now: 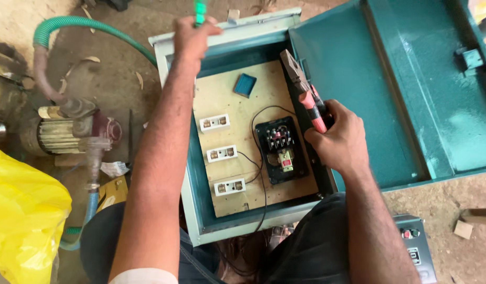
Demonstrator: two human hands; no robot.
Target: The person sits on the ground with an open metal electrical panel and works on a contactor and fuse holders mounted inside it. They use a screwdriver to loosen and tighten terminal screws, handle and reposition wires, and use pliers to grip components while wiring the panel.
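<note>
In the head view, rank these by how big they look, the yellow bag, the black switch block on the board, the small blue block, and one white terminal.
1. Yellow bag, though it sits nearer the camera and is cut off.
2. Black switch block.
3. Blue block and white terminal: they look alike, so unranked.

A teal-painted metal enclosure box (201, 210) is seen with pale grey-green edges, and its open door (390, 89) is coloured the same deep teal inside. A pale tan plywood backboard (243, 110) is fitted within, on which three white rectangular terminal blocks (222, 153) with brownish metal contacts are shown. A black starter unit (280, 150) with a cream and red centre is mounted beside them, and a small blue square block (245, 84) above. Red-handled grey pliers (306, 94) are gripped in the right hand (340, 139). A bright green-tipped tool (200, 11) is held by the left hand (193, 37). A green ribbed hose (90, 26) and a yellow plastic bag (22, 215) are visible at the left.
</note>
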